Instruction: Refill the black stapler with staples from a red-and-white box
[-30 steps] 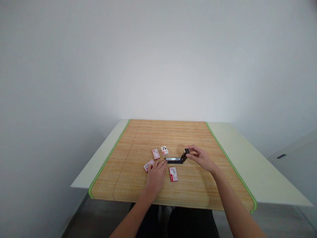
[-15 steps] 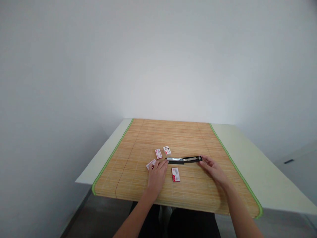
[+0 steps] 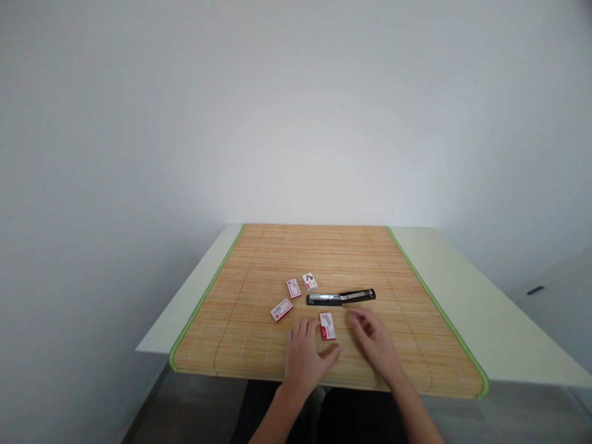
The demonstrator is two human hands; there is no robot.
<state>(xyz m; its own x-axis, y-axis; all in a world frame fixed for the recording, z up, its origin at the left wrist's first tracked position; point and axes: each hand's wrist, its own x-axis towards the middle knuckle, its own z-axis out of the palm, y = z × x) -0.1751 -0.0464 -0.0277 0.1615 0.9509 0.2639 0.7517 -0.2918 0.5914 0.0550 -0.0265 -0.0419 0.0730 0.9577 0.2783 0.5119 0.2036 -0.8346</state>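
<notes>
Our stapler (image 3: 326,300) lies unfolded; one box (image 3: 327,327), seemingly unopened, sits between our left hand (image 3: 303,359) and right hand (image 3: 378,346), fingers apart.

Black stapler (image 3: 337,300), wide open, near a flat red-white box (image 3: 327,327)

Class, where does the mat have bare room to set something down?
Bare: the mat beyond the stapler; between three farther boxes and left green edging; between the stapler and right green edging.
Crowded: around the stapler's left end, where those boxes cluster; nearer the person, where left hand and right hand flank the fourth box.
</notes>
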